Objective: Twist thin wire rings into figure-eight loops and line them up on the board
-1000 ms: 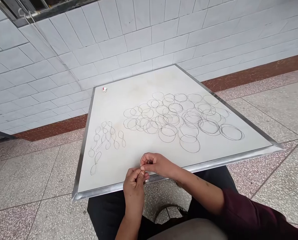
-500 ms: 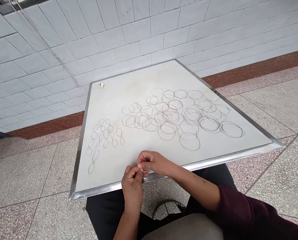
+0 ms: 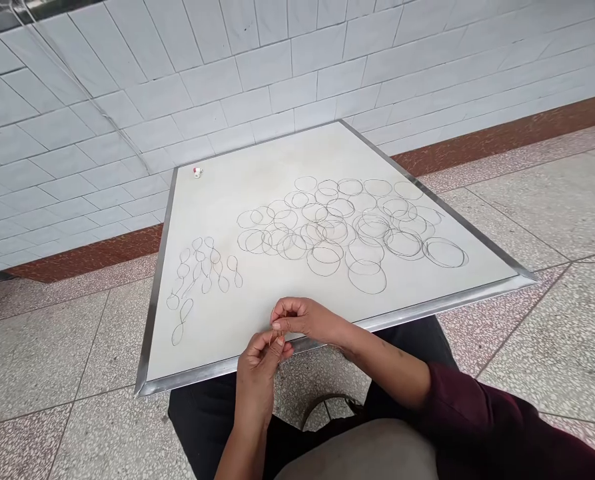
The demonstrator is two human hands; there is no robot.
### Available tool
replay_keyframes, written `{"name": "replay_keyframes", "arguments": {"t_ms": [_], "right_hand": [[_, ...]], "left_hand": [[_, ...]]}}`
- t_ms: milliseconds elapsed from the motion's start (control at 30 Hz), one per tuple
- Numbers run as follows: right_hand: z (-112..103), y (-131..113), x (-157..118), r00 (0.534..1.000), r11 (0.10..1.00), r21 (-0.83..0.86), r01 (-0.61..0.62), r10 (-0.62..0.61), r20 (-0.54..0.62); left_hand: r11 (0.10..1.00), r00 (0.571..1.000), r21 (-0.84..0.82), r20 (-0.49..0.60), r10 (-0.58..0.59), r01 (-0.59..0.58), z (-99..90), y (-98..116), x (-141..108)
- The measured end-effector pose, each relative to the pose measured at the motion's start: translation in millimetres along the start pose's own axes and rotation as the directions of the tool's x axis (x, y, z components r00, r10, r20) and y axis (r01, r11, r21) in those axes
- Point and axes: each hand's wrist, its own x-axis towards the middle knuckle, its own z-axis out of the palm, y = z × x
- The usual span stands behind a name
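Observation:
At the near edge of the white table [image 3: 262, 163], my left hand [image 3: 258, 367] and my right hand [image 3: 310, 321] meet with fingertips almost touching. Both are closed in a pinch on a thin wire loop [image 3: 272, 335], mostly hidden by the fingers. Left of my hands, several wires twisted into figure-eight shapes [image 3: 182, 323] lie flat. Farther back and to the right is a wide spread of thin round wire rings [image 3: 367, 293], many overlapping.
A small white and red object [image 3: 198, 173] sits near the table's far left corner. Metal trim [image 3: 202, 373] runs along the table edges. Behind stands a white tiled wall [image 3: 257, 73]. Below the table is a round stool-like frame [image 3: 322, 403] on the speckled floor [image 3: 527, 320].
The view has shifted slightly, so the table sits a little farther left. Both hands stay together; the fingertips have parted a little and more of the wire shows between them.

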Motion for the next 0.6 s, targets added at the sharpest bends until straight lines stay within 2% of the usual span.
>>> {"name": "replay_keyframes", "arguments": {"t_ms": [233,600], "right_hand": [[0,-1,-1,0.998,0.995,-0.099,-0.013,0.008,-0.056],[7,-11,-7,0.998,0.996,-0.079,-0.043,0.04,-0.043]], "left_hand": [[1.0,0.996,-0.011,-0.093,-0.019,0.018,-15.2,1,5],[0.999,0.993,-0.032,-0.118,-0.021,0.017,-7.0,9,3]]}}
